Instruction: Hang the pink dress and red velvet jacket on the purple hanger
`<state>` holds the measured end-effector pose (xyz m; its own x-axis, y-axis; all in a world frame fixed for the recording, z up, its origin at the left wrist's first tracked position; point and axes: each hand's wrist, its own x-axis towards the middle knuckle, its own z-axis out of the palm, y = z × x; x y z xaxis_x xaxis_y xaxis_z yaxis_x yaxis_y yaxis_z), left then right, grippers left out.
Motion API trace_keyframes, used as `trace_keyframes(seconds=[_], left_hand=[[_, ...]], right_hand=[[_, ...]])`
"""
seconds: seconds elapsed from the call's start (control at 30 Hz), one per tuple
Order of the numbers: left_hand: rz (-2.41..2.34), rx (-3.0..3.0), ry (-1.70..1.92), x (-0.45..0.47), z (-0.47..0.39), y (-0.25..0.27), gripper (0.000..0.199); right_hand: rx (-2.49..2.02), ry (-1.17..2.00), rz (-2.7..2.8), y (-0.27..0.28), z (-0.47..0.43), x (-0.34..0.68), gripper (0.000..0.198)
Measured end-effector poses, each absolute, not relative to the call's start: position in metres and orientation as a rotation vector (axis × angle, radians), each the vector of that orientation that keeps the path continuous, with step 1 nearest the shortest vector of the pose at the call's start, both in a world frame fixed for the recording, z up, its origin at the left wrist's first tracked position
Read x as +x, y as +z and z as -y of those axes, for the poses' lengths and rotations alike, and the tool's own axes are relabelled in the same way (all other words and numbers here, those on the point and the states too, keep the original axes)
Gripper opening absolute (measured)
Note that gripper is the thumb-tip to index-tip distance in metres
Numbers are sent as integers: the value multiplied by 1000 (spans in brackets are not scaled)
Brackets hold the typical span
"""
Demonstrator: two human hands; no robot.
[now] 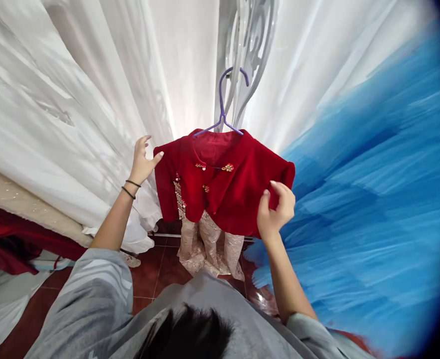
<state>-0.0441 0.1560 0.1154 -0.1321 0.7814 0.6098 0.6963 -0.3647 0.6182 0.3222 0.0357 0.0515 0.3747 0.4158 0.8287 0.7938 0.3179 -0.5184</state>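
Observation:
A short red velvet jacket [238, 199] hangs spread out on a purple hanger [222, 107] in front of me. Gold and pearl clasps [227, 168] sit at its collar, and a beaded tassel [180, 197] dangles on its left side. My left hand [143, 160] is beside the left shoulder, fingers and thumb apart, holding nothing. Near the right sleeve, my right hand [278, 208] has bent fingers with a gap to the thumb; nothing shows between them but the red cloth behind. Whether it touches the sleeve I cannot tell.
White gowns [92, 99] fill the left and back. A blue tulle dress [372, 199] takes up the right side. Behind the hanger stands a scrolled metal rack [257, 55]. Beige sparkly fabric [208, 244] hangs below the jacket, over a red tiled floor [145, 271].

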Motion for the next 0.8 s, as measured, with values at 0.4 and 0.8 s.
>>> trace_keyframes(seconds=[0.4, 0.8], left_hand=[[-1273, 1630, 1785, -78, -144, 92, 44], [-1433, 1548, 1573, -86, -154, 28, 52]], right_hand=[[-1247, 305, 1853, 153, -123, 213, 28], [-1262, 372, 1770, 90, -92, 230, 24]])
